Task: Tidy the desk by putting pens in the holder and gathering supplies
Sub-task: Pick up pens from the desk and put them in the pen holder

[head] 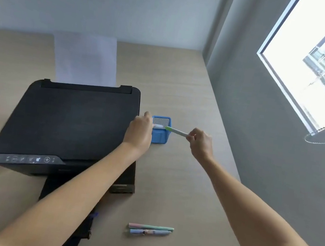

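Gripping slim green pen: right hand | left hand pinching white pen | square blue mesh holder

This is an office or home study corner. A light wood-grain desk runs into the corner of plain grey walls, its right edge against the wall with a window that looks onto a neighbouring building. A black printer with paper in its rear tray takes up the left half of the desk. A blue mesh pen holder stands beside it, and pens lie near the front edge.
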{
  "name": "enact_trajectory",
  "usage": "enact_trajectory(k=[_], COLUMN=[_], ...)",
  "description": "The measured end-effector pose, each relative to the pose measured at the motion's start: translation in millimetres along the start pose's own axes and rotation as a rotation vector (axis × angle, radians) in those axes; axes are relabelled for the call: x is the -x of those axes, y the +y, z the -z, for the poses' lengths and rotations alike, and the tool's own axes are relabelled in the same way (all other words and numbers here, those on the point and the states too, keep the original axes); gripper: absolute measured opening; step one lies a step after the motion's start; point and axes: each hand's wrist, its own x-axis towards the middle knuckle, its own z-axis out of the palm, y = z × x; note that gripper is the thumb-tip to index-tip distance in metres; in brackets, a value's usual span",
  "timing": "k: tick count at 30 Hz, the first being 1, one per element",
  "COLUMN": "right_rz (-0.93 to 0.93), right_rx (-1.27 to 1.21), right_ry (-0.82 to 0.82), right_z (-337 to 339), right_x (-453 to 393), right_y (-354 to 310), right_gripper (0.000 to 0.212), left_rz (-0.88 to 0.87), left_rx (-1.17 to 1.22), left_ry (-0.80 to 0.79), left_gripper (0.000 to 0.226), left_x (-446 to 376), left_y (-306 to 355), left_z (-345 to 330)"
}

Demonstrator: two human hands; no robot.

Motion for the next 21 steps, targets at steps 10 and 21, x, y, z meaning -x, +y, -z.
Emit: enact_trajectory(k=[10, 21], right_rz=[0.044, 0.070], right_rx=[-0.018, 0.174], right_ry=[-0.097, -0.690], right_z=[-30.9, -35.6], right_x=[-7.0, 156.8], right_y=[-11.3, 86.3], right_gripper=[0.026, 0.020], left_rz=[0.095, -0.246], left_rx=[-0.204, 0.021], left_ry=[-0.359, -0.165], left_gripper=[0.027, 0.019], left_x=[-71.9, 8.1], left_y=[13.9, 7.1], left_z=[-49.4, -34.2])
